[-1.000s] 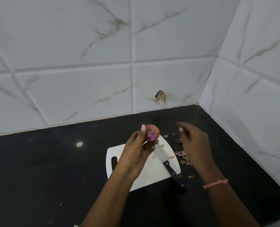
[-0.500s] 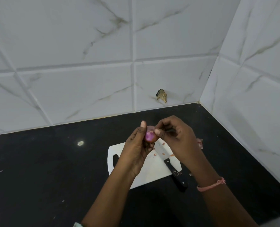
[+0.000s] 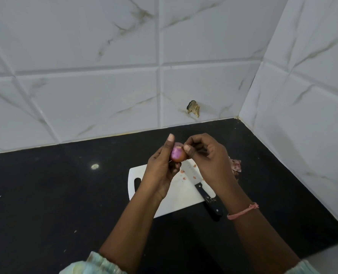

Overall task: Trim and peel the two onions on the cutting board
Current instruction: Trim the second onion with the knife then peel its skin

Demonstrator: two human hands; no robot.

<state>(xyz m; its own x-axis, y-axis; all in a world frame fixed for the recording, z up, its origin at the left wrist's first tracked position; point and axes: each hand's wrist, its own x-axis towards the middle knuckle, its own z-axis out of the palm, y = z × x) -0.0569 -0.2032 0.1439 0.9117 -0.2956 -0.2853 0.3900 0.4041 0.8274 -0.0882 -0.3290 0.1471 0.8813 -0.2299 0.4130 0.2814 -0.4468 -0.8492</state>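
Note:
My left hand (image 3: 162, 165) holds a small purple-red onion (image 3: 177, 155) above the far edge of the white cutting board (image 3: 176, 196). Part of its outer skin is off and purple flesh shows at the top. My right hand (image 3: 207, 157) pinches the skin at the onion's top right with thumb and forefinger. A black-handled knife (image 3: 203, 190) lies on the board, its handle sticking out over the near right edge. I see no second onion; my hands hide part of the board.
A pile of onion peels (image 3: 235, 165) lies on the black counter just right of the board. Small peel scraps dot the board. White tiled walls close the back and right, meeting in a corner (image 3: 238, 117).
My right hand came back from the peel pile on the right to the onion and now pinches its skin. My left hand kept holding the onion in about the same place.

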